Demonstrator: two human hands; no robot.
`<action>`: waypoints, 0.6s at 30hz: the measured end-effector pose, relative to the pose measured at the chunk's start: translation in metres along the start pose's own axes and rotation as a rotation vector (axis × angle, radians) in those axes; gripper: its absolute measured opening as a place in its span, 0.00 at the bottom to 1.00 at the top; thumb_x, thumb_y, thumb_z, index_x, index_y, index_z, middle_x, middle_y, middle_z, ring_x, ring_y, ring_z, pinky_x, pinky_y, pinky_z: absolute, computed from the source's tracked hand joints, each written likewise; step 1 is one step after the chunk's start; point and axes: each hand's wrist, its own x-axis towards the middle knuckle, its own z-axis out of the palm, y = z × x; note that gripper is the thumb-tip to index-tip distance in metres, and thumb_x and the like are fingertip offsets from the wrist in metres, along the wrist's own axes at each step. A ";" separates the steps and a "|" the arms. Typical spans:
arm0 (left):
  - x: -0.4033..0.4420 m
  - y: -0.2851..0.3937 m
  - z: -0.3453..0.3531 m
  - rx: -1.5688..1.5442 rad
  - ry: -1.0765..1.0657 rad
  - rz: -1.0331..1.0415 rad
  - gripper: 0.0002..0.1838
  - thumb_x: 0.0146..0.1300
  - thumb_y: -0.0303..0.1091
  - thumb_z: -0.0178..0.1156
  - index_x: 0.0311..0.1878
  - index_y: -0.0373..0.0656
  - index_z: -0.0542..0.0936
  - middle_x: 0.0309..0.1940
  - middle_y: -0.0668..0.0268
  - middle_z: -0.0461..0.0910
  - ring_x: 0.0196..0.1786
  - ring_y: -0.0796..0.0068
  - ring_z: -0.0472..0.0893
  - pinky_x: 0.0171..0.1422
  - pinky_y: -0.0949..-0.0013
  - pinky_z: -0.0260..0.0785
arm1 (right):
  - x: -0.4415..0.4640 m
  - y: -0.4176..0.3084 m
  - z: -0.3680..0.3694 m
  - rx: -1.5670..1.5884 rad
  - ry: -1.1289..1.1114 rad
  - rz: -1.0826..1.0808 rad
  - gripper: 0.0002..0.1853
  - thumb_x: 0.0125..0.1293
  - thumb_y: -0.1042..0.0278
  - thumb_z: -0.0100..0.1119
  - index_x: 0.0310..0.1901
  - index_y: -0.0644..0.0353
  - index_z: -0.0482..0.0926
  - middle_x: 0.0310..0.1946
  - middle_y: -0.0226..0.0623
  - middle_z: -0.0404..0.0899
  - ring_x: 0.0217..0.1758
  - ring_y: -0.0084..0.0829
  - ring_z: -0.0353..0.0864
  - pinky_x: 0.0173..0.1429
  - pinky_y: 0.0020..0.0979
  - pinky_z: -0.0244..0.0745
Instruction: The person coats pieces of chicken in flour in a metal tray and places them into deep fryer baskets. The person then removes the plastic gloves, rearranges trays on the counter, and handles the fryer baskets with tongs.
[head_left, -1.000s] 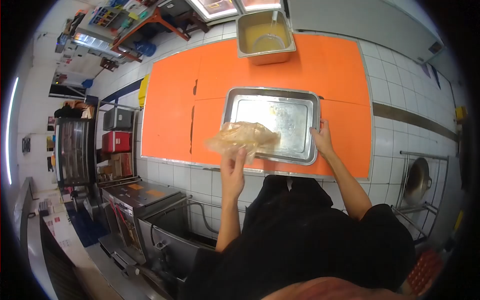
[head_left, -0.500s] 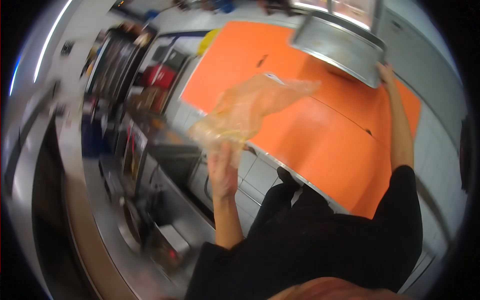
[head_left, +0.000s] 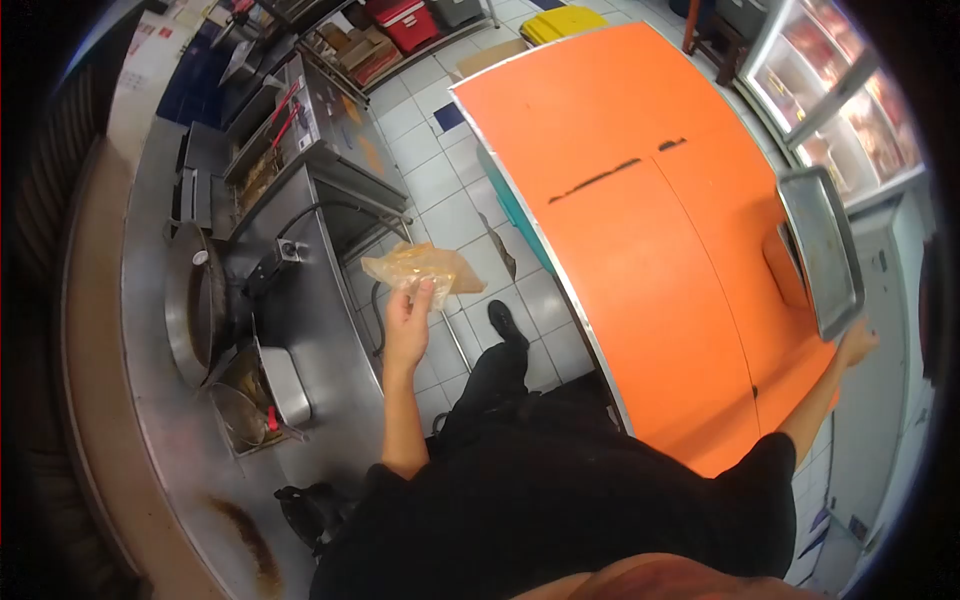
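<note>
My left hand (head_left: 406,326) pinches a crumpled, translucent plastic bag (head_left: 425,272) with a yellowish tint, held up over the tiled floor between the steel counter and the orange table. At the far right, my right hand (head_left: 857,345) is at the near corner of a shallow metal tray (head_left: 822,250), its fingers closed around the edge and partly hidden. The tray lies tilted over the right side of the orange table (head_left: 650,270). Beneath its left edge shows an orange-brown object (head_left: 785,265), mostly covered by the tray.
To the left runs a steel counter (head_left: 330,400) with a wok (head_left: 195,300) and a metal container (head_left: 285,385). A fryer-like steel unit (head_left: 335,135) stands beyond it. A lit glass-fronted cabinet (head_left: 830,90) is at the far right. A yellow lid (head_left: 562,24) shows behind the table.
The view has swung, bringing more of the counter and floor into sight. The bag, spread out before, now hangs bunched over the floor. The tray appears farther right, my right hand still at its corner.
</note>
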 end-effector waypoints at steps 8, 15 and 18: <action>0.169 -0.027 -0.090 0.308 -0.044 0.114 0.19 0.77 0.42 0.58 0.56 0.35 0.82 0.57 0.50 0.77 0.51 0.56 0.83 0.59 0.56 0.74 | -0.349 -0.299 0.030 0.698 -0.592 -0.467 0.16 0.75 0.61 0.64 0.57 0.60 0.80 0.44 0.31 0.81 0.38 0.22 0.78 0.35 0.25 0.73; 0.330 0.015 -0.113 0.148 -0.213 0.306 0.19 0.74 0.40 0.61 0.59 0.36 0.81 0.62 0.48 0.76 0.55 0.51 0.82 0.61 0.53 0.74 | -0.710 -0.698 -0.128 1.040 -1.590 -0.644 0.27 0.69 0.70 0.69 0.67 0.64 0.71 0.58 0.38 0.78 0.44 0.21 0.76 0.49 0.28 0.76; 0.397 0.024 -0.116 0.049 -0.271 0.362 0.19 0.73 0.39 0.61 0.58 0.34 0.82 0.61 0.49 0.77 0.53 0.53 0.82 0.60 0.57 0.74 | -0.760 -0.764 -0.071 1.115 -1.480 -0.538 0.24 0.71 0.72 0.65 0.66 0.66 0.72 0.53 0.37 0.81 0.50 0.23 0.80 0.53 0.28 0.76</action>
